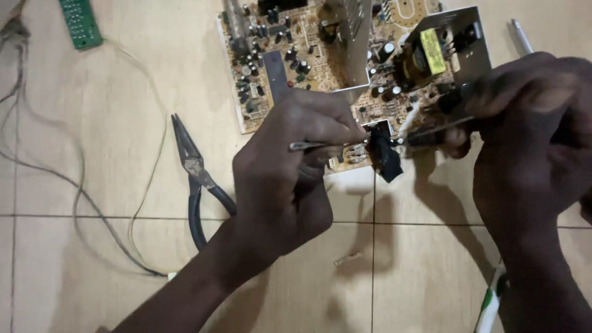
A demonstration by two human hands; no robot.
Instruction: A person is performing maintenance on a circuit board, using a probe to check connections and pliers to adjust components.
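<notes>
Left hand (280, 179) grip pinches tweezers (320, 146); right hand (533, 135) grips probe (431, 131); circuit board (320, 61) on beige tile floor (92, 246).

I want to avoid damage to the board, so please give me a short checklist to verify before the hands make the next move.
1. Left hand grips the thin metal tweezers: ok.
2. Tweezer tips reach the black component at the edge of the beige circuit board: ok.
3. Right hand holds the dark rod-shaped tool pointed at that component: ok.
4. Exact contact point of the tool tip: cannot tell.
5. Needle-nose pliers with dark handles lie apart from both hands on the tiled floor: ok.
</notes>
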